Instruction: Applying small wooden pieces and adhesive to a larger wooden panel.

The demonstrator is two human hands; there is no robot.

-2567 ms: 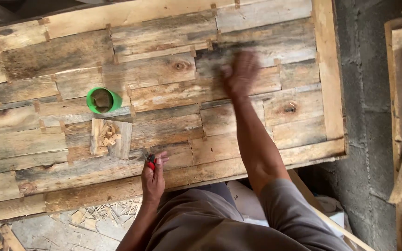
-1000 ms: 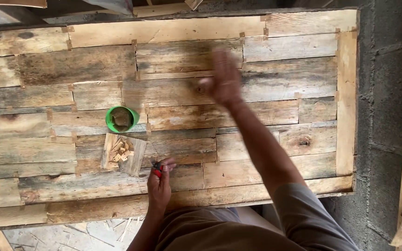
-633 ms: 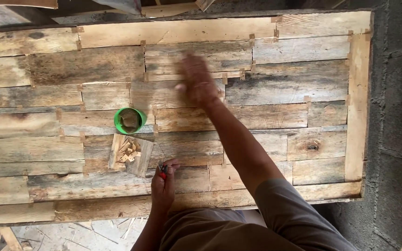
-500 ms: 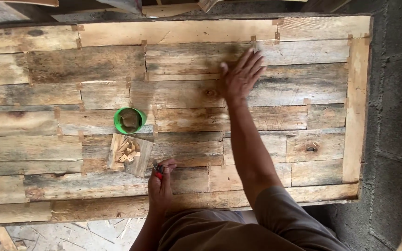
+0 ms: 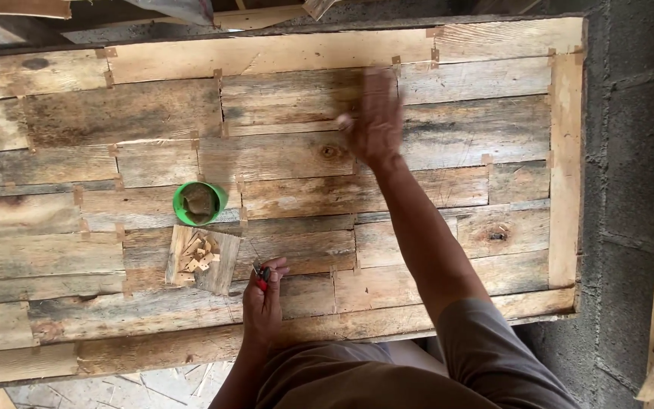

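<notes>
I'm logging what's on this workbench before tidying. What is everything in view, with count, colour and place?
plank panel: one, weathered grey-brown boards, fills the view
green cup: one, left of centre on the panel
small board: one, pale wood, just below the cup
wood chips: a small pile, tan, on the small board
red-handled tool: one, small, in the left hand
grey wall: right side
left hand: near edge, gripping the tool
right hand: blurred, flat on the far planks
</notes>
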